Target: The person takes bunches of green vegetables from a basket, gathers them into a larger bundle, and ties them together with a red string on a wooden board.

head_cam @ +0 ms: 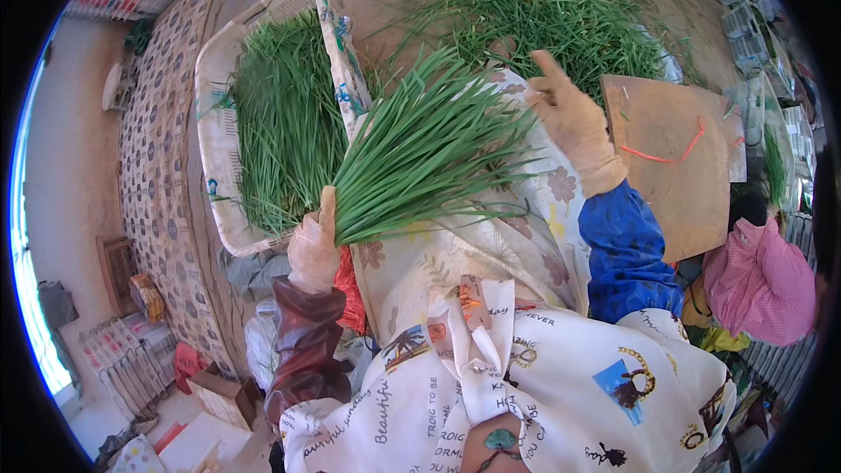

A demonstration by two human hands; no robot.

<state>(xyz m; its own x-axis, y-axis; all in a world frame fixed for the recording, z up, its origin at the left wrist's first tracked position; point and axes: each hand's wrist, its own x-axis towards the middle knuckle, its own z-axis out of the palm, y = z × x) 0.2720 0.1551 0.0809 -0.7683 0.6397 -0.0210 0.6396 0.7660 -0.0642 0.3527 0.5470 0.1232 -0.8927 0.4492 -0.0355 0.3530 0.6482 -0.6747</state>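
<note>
My left hand (313, 248), in a pale glove, grips a bunch of garlic chives (410, 164) at its lower end. The leaves fan out to the upper right over my lap. Above the floral apron (486, 256), my right hand (570, 119), also gloved, is beside the leaf tips with its index finger extended and no object visible in it. To the left of the bunch, a white plastic crate (213, 164) holds many more chives (289, 125) laid lengthwise. Loose green leaves (545, 13) lie heaped on the floor beyond my right hand.
At my right is a brown board (670, 197) with a red tie (663, 159) on it. A person in pink checked cloth (759, 282) is farther right. More crates (746, 33) line the right side. A cardboard box (223, 397) and stacked crates (125, 358) are at lower left.
</note>
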